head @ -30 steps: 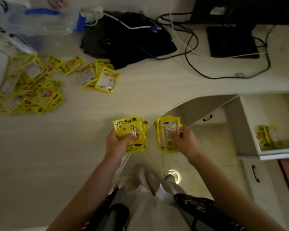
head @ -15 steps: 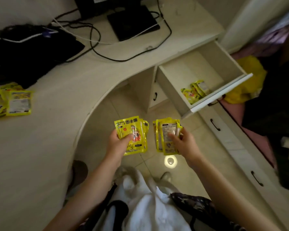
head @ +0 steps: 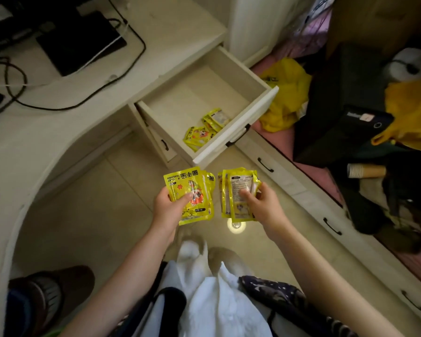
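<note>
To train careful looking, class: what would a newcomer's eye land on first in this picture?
The bright yellow stands out: the left hand grips a stack of yellow packets and the right hand grips a second stack, side by side above the tiled floor. Just beyond them the open drawer holds a few loose packets of the same kind near its front.

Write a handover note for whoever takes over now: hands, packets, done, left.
Left hand grips a fanned stack of yellow packets, printed fronts up.
Right hand grips a second stack, label backs up.
Both stacks are above the floor, just short of the open drawer.
Done: a few packets already lie in the drawer, near its front.
Left: probably both held stacks go into the drawer.
</note>
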Available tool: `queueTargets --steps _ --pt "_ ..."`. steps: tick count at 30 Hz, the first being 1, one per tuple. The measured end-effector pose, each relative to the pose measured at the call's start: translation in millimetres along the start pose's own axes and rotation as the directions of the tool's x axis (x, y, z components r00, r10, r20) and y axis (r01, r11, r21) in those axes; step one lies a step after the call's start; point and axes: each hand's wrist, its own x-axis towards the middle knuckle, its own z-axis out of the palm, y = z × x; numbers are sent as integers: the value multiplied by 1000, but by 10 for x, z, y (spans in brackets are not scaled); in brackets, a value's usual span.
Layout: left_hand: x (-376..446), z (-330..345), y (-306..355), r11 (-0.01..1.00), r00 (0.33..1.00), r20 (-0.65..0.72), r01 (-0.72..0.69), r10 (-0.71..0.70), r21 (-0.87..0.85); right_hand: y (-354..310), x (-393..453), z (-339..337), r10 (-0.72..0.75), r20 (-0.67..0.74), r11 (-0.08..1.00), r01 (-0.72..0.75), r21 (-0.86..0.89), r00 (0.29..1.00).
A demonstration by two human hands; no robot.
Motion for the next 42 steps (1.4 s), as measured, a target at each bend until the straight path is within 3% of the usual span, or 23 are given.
queueTargets --steps 12,19,25,31,42 --pt "980 773 629 1000 999 52 11 -10 -11 -603 1129 -346 8 -38 999 -9 -33 999" --pt "1660 1068 1099 1000 1000 8 17 -17 17 -1178 1845 -375 -38 -16 993 36 -116 999" --pt "2008 1337 1288 999 997 -65 49 -49 3 -1610 2341 -460 -116 32 973 120 -196 993" --pt "2276 1626 1331 994 975 -194 99 -108 -55 -1875 2934 -548 -74 142 954 111 -278 987" --pt "2650 2275 1226 928 862 -380 230 -334 -295 -2201 3886 -629 -45 348 847 220 -484 937"
